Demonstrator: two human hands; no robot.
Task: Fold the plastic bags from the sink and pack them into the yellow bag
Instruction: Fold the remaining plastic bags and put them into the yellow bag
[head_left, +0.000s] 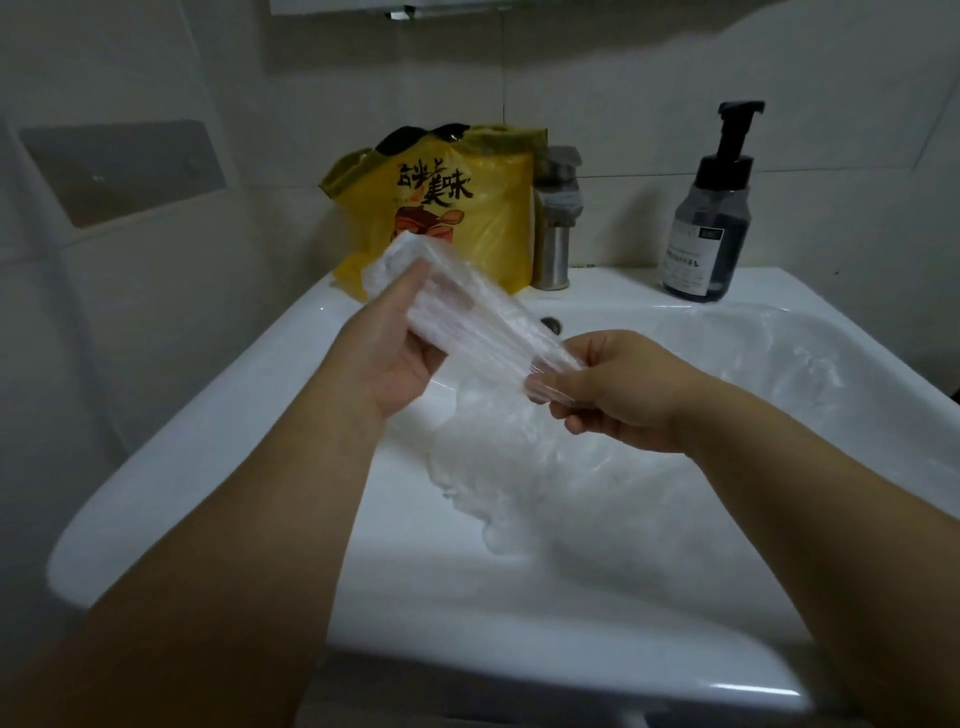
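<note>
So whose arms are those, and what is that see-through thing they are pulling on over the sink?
There is no machine here. One camera sits on a person's head and looks down, so the two arms are that person's own. The left hand holds the wide end of a clear plastic bag, and the right hand pinches its narrow end, so the bag is held stretched above a white sink. More crumpled clear bags lie in the basin. On the back ledge stand a yellow bag with writing on it, a metal tap beside it, and a dark soap pump bottle.
</note>
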